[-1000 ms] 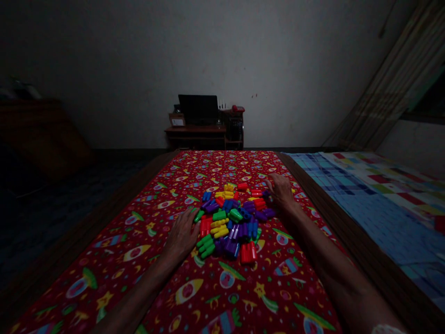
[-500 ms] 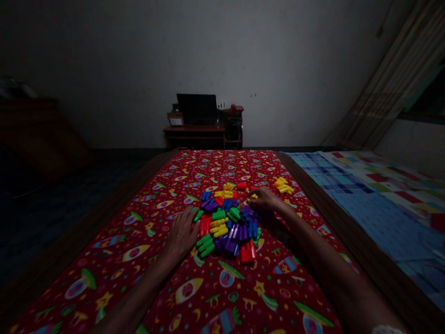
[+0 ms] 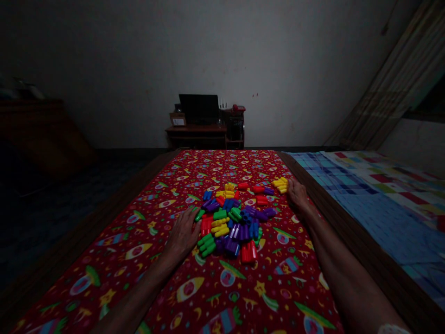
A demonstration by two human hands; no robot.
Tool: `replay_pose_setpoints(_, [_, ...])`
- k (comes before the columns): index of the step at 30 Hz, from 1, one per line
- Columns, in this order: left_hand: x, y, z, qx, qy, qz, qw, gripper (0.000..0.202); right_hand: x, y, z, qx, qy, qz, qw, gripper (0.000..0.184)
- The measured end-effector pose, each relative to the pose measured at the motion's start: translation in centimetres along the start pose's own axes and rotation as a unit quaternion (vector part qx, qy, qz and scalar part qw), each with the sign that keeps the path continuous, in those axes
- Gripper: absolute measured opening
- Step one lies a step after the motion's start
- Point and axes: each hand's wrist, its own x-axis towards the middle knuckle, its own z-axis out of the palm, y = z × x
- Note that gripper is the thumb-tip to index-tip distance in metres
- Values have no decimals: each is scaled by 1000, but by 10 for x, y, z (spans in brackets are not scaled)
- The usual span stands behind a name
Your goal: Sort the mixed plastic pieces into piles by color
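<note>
A heap of interlocking plastic blocks (image 3: 227, 222) in green, yellow, red, blue and purple lies in the middle of a red printed bedsheet (image 3: 278, 283). My left hand (image 3: 181, 236) rests flat on the sheet at the heap's left edge, its fingertips near a green block (image 3: 200, 215). My right hand (image 3: 297, 195) lies on the sheet to the right, holding nothing visible. Just beyond its fingers sits a small cluster of yellow blocks (image 3: 280, 184). Two red blocks (image 3: 261, 200) lie between that hand and the heap.
Dark wooden bed rails run along both sides of the sheet. A blue checked cloth (image 3: 365, 204) lies to the right. At the far wall stands a desk with a dark laptop (image 3: 199, 109). A curtain (image 3: 389, 79) hangs at upper right.
My right hand has moved rightward off the heap, and yellow blocks now sit apart at the right. Red blocks have shifted toward the right. My left hand has stayed put.
</note>
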Motion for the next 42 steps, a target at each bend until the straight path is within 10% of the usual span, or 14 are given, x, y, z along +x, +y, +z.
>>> replay_pose_setpoints(5, [-1, 0, 1, 3, -2, -1, 1000, 41, -7, -53, -7, 87, 41, -67, 993, 40])
replay_pose_setpoints(14, [-1, 3, -4, 6, 2, 0, 1000, 40, -41, -167, 27, 145, -233, -322, 906, 39])
replay_pose_setpoints(19, [-1, 3, -3, 6, -6, -3, 1000, 40, -29, -157, 21, 90, -181, -279, 939, 33])
replay_pose_setpoints(30, [-1, 4, 0, -5, 3, -14, 1000, 40, -28, -31, -6, -117, 11, -100, 988, 29])
replay_pose_setpoints(42, [-2, 3, 2, 5, 3, -16, 1000, 40, -5, -177, 42, 21, -201, -331, 922, 30])
